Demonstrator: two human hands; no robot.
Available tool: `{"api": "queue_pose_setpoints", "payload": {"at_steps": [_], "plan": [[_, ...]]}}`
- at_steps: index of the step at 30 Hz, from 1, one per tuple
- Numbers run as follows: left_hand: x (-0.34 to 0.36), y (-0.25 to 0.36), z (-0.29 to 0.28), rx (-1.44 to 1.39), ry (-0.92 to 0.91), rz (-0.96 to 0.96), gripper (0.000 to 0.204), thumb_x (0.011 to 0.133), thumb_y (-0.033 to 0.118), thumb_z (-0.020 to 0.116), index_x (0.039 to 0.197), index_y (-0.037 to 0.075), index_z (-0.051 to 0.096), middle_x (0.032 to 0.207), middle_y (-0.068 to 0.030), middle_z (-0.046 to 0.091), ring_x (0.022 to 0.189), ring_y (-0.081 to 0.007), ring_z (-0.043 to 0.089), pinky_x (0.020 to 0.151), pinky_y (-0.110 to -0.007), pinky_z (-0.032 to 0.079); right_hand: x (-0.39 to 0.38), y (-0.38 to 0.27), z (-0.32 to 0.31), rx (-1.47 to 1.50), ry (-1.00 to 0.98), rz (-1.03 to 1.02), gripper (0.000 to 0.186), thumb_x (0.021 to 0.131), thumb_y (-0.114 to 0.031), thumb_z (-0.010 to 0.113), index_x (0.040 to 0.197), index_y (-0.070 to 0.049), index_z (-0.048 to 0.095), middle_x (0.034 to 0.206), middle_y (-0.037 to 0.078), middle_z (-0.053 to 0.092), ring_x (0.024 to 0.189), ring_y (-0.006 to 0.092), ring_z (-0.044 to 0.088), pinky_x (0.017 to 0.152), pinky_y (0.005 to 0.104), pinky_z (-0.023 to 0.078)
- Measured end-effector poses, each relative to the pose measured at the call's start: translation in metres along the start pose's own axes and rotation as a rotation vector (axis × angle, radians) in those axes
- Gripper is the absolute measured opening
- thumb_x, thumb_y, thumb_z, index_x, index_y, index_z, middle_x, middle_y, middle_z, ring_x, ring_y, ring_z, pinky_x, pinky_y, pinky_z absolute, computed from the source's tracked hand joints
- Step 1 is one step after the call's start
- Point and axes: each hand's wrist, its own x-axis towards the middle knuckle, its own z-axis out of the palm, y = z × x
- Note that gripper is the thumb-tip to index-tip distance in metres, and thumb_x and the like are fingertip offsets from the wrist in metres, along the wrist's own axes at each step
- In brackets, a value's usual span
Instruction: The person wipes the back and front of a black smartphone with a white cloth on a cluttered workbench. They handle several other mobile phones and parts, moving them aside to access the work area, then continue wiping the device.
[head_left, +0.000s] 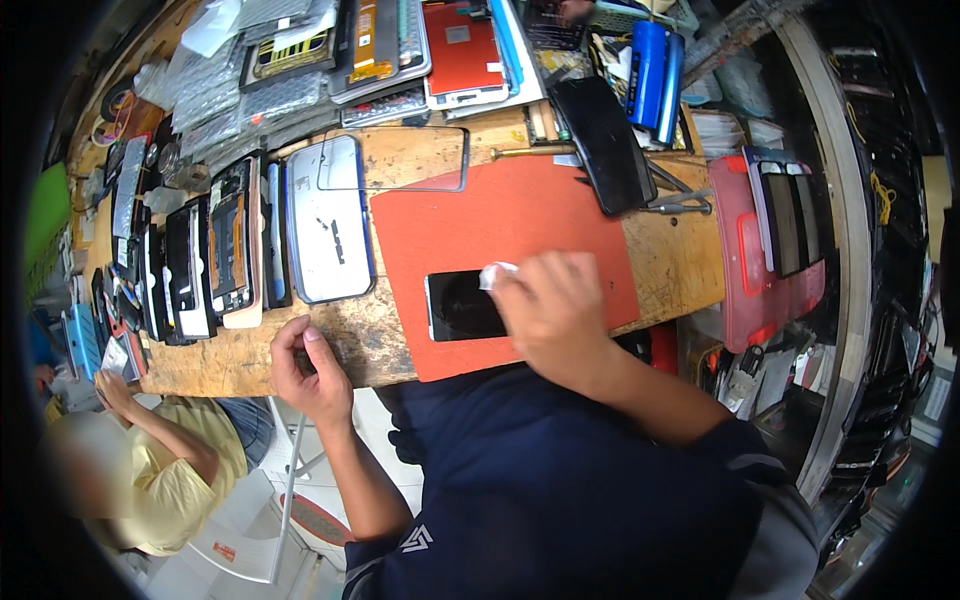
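A black phone screen [463, 306] lies face up on an orange mat [560, 215], a faint round smear on its glass. Over its right end, my right hand [555, 310] pinches a crumpled white wipe [495, 275]. The hand hides that end of the screen. My left hand [310, 372] rests at the front edge of the wooden bench, left of the mat, fingers loosely curled with a gap to the thumb and nothing in them. Behind the left hand lies a white phone-shaped panel with a blue rim [330, 220].
A clear glass panel [395, 158] overlaps the mat's far left corner. A dark phone [604, 145] leans at the far right, near screwdrivers [680, 207] and blue cylinders [655, 80]. Phone parts [230, 240] stand at left. A red plastic case [745, 265] is at right. Another person [180, 460] sits lower left.
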Motion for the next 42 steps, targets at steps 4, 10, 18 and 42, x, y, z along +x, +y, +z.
{"api": "queue_pose_setpoints", "payload": {"at_steps": [4, 10, 18, 42], "plan": [[0.001, 0.001, 0.004, 0.03, 0.012, 0.021, 0.012, 0.102, 0.002, 0.066, 0.11, -0.004, 0.071, 0.081, -0.005, 0.066, 0.07, -0.0106, 0.057, 0.064, -0.025, 0.046, -0.008, -0.009, -0.007, 0.031, -0.041, -0.033, 0.016, 0.088, -0.013, 0.068, 0.099, -0.002, 0.071, 0.09, 0.006, 0.056, 0.086, 0.0233, 0.056, 0.079, 0.0419, 0.041], [0.001, 0.001, 0.002, 0.036, -0.008, 0.047, 0.012, 0.1, 0.001, 0.066, 0.109, -0.004, 0.072, 0.082, -0.0061, 0.067, 0.07, -0.0116, 0.058, 0.065, -0.026, 0.047, 0.026, -0.03, 0.03, 0.07, 0.045, -0.151, 0.019, 0.082, -0.014, 0.068, 0.094, 0.001, 0.072, 0.093, 0.009, 0.061, 0.088, 0.0243, 0.057, 0.08, 0.0405, 0.043], [-0.003, -0.004, 0.003, 0.091, -0.002, 0.003, 0.013, 0.101, 0.001, 0.066, 0.11, -0.005, 0.072, 0.086, -0.0072, 0.069, 0.073, -0.0126, 0.06, 0.068, -0.027, 0.048, 0.024, -0.034, 0.015, 0.036, -0.052, -0.099, 0.025, 0.086, -0.011, 0.069, 0.106, 0.003, 0.073, 0.093, 0.007, 0.059, 0.089, 0.0228, 0.058, 0.082, 0.0398, 0.042], [-0.002, -0.004, 0.001, 0.018, -0.06, 0.032, 0.014, 0.104, 0.004, 0.062, 0.112, -0.007, 0.068, 0.087, -0.0057, 0.064, 0.075, -0.0115, 0.055, 0.068, -0.027, 0.045, 0.017, -0.019, 0.013, 0.059, -0.05, -0.055, 0.025, 0.089, -0.015, 0.065, 0.108, -0.001, 0.074, 0.099, 0.008, 0.061, 0.097, 0.0242, 0.058, 0.084, 0.0419, 0.041]]}}
